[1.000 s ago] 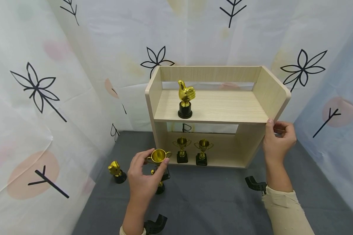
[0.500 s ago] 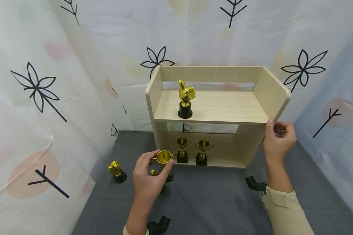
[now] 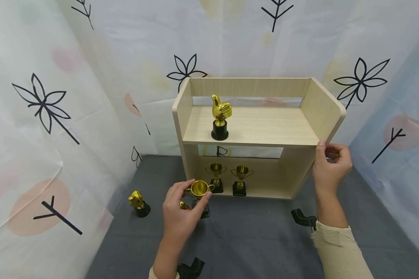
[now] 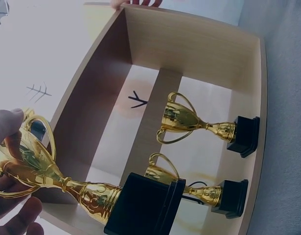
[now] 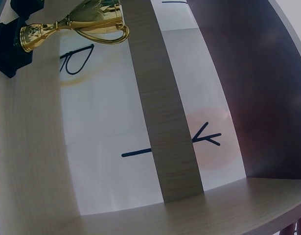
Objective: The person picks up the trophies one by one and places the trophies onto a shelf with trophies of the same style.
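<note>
My left hand (image 3: 181, 213) grips a gold trophy cup (image 3: 199, 188) by its bowl, thumb on one side and fingers on the other. In the left wrist view this cup's black base (image 4: 143, 205) points toward the shelf. It is held in front of the lower left of the wooden shelf unit (image 3: 251, 140). Two more trophy cups, a left one (image 3: 216, 170) and a right one (image 3: 241, 174), stand upright on the lower board. At the unit's right side, my right hand (image 3: 329, 166) pinches the front edge of the side panel near the middle board.
A gold thumbs-up trophy (image 3: 220, 116) stands on the upper board, left of centre. On the grey cloth (image 3: 251, 240) at left is another gold trophy with a round black base (image 3: 139, 204). One more gold piece (image 3: 185, 205) shows partly behind my left hand.
My left hand has carried the trophy cup a little to the right and nearer the lower board. The right hand keeps its place on the side panel.
</note>
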Tool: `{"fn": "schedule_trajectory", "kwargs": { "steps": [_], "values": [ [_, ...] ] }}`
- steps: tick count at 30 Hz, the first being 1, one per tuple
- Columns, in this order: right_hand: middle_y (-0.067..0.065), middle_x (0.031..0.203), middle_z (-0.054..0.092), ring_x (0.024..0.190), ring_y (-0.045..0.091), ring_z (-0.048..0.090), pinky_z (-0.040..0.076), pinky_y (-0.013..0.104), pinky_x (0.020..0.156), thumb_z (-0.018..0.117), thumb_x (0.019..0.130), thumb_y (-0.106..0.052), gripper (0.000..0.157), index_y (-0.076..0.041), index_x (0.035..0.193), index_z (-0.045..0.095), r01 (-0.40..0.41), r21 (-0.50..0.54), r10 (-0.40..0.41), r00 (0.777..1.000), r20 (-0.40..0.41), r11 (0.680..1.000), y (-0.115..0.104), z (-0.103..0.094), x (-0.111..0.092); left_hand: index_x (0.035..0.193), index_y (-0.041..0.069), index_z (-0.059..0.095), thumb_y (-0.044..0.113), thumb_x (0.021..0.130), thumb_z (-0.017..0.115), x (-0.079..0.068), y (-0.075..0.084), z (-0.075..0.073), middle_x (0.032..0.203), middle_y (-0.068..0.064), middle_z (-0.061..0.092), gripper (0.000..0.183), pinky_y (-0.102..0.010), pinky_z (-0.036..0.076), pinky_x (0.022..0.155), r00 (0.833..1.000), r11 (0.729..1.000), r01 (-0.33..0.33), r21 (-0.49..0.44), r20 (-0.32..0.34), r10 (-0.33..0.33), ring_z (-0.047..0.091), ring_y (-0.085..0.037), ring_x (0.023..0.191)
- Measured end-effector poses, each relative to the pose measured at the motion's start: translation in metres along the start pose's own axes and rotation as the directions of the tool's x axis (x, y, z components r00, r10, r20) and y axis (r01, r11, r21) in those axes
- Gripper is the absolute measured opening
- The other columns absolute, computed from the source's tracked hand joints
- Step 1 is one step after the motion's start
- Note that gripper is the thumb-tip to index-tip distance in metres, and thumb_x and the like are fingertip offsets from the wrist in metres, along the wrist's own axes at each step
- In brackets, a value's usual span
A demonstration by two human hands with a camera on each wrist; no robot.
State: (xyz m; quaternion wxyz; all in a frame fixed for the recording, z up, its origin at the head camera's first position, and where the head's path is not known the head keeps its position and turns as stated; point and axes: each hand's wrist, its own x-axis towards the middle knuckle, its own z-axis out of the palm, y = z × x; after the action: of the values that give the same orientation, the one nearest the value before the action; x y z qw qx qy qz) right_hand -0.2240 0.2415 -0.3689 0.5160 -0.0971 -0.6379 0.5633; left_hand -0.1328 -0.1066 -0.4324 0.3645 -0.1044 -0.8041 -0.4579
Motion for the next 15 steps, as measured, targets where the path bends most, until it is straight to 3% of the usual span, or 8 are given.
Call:
{"fn": "schedule_trajectory", "kwargs": {
  "steps": [7, 11, 15],
  "values": [
    [-0.006, 0.085, 0.063, 0.076, -0.003, 0.056, 0.045, 0.014, 0.066, 0.073, 0.095, -0.018, 0.015, -0.029, 0.086, 0.067, 0.006, -0.003, -0.006, 1.000, 0.000, 1.000, -0.0025, -0.0001, -0.0006, 0.124, 0.015, 0.076, 0.025, 0.082, 0.095, -0.0017, -0.0004, 0.0046, 0.113, 0.003, 0.073, 0.048, -0.029, 0.049, 0.083, 1.000, 1.000, -0.006, -0.001, 0.006, 0.006, 0.063, -0.013, 0.101],
    [-0.014, 0.083, 0.060, 0.076, -0.003, 0.056, 0.045, 0.015, 0.067, 0.073, 0.095, -0.018, 0.018, -0.031, 0.085, 0.065, 0.001, -0.004, -0.001, 1.000, 0.001, 1.000, -0.0046, 0.0002, -0.0010, 0.124, 0.012, 0.076, 0.027, 0.082, 0.095, -0.0012, 0.0013, 0.0070, 0.113, 0.003, 0.073, 0.049, -0.029, 0.050, 0.083, 1.000, 1.000, -0.005, -0.017, 0.023, 0.005, 0.063, -0.013, 0.101],
    [-0.013, 0.083, 0.059, 0.075, -0.003, 0.056, 0.045, 0.015, 0.066, 0.073, 0.095, -0.018, 0.018, -0.031, 0.085, 0.065, -0.003, -0.006, 0.003, 1.000, -0.001, 1.000, -0.0059, 0.0001, -0.0013, 0.125, 0.015, 0.076, 0.030, 0.083, 0.094, -0.0017, 0.0021, 0.0104, 0.113, 0.005, 0.072, 0.048, -0.029, 0.050, 0.084, 0.999, 1.000, 0.008, -0.026, 0.042, -0.007, 0.062, -0.011, 0.103]
  ]
}}
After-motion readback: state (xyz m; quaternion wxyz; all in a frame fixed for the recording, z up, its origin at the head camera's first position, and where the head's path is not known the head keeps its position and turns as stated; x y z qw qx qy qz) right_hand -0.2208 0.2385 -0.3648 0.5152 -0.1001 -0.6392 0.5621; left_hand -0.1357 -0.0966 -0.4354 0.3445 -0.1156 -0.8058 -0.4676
